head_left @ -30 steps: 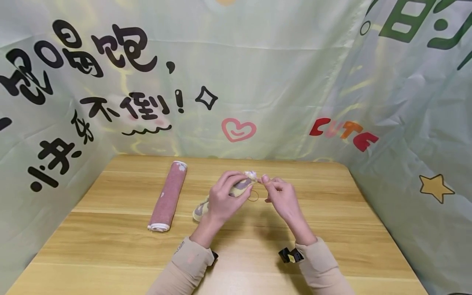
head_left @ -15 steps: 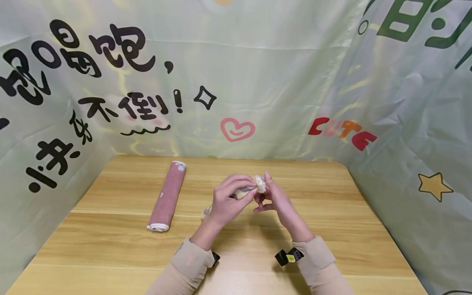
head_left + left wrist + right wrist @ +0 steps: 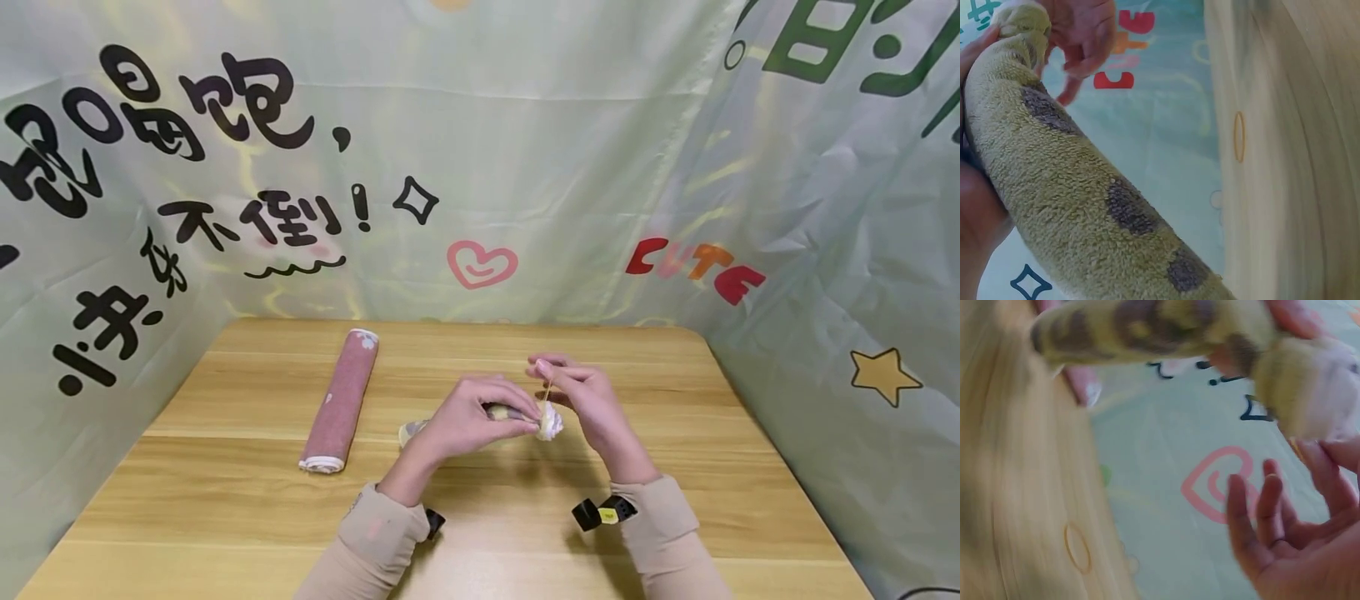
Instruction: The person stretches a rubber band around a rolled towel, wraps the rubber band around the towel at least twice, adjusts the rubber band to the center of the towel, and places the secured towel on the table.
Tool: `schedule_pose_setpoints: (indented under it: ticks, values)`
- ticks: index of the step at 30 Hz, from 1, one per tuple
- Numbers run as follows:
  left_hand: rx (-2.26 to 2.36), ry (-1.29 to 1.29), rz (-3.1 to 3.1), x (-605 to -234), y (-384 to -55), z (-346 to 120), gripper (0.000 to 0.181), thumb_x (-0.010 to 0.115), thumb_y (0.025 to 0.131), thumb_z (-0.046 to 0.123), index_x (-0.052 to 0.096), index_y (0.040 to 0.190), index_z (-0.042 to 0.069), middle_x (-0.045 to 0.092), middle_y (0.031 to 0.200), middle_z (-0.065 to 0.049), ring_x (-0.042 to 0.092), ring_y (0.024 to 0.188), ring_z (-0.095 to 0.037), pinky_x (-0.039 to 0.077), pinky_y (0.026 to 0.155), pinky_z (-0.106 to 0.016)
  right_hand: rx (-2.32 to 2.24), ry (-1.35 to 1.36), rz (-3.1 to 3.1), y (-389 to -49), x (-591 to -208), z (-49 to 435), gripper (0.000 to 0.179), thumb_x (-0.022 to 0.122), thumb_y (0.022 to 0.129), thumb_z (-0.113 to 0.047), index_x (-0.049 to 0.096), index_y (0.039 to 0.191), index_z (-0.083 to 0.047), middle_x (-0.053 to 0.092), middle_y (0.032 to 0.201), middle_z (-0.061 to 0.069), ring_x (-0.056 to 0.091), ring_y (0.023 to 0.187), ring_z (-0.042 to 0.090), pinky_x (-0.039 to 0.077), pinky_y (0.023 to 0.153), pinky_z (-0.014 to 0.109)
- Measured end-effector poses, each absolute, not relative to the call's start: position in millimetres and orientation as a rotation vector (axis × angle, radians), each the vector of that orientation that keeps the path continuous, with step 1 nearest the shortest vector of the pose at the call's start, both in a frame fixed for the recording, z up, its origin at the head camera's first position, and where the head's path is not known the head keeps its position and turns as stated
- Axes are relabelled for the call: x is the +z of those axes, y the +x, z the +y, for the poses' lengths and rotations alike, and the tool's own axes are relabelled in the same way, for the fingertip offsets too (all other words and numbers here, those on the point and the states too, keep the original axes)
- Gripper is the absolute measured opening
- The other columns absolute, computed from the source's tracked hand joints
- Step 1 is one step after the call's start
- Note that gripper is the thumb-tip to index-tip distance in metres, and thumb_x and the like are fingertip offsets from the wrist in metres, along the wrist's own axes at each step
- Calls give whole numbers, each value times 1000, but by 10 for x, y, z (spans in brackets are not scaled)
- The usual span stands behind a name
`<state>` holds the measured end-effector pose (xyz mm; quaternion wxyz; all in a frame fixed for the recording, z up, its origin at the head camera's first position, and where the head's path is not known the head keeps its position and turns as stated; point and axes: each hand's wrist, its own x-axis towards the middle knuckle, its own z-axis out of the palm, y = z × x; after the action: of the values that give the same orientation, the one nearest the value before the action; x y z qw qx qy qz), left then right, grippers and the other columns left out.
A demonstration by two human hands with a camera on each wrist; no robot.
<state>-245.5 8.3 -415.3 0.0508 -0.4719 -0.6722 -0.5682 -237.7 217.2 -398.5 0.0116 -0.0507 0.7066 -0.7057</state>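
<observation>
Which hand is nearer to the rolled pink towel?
The left. In the head view, the left hand is to the right of the rolled pink towel, gripping the rolled yellow towel; the right hand is farther right, pinching a thin band.

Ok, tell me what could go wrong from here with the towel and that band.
The stretched band could slip from the right hand and snap back. It might also ride off the bunched end, which pokes out just past the left hand's fingertips. And if that left grip loosens, the rolled yellow towel could start to unroll.
</observation>
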Motion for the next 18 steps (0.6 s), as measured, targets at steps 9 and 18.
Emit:
schedule_pose_setpoints:
  ticks: [9,18]
  values:
    - [-1999,-1314,-2141,-4163,-2435,71,12,83,89,7,80,100,8,78,103,-3,72,103,-19,58,96,-36,-2655,-557,2107,-2412,-4105,2188,27,69,92,14,82,103,-5,56,150,10,62,112,19,57,87,24]
    - [-1959,-1401,-2102,-4106,-2436,1,11,83,87,3,80,98,4,77,103,-6,71,103,-19,59,93,-37,-2271,-655,2556,-2440,-4152,2228,19,78,93,-5,78,110,4,61,141,12,65,96,16,54,77,21]
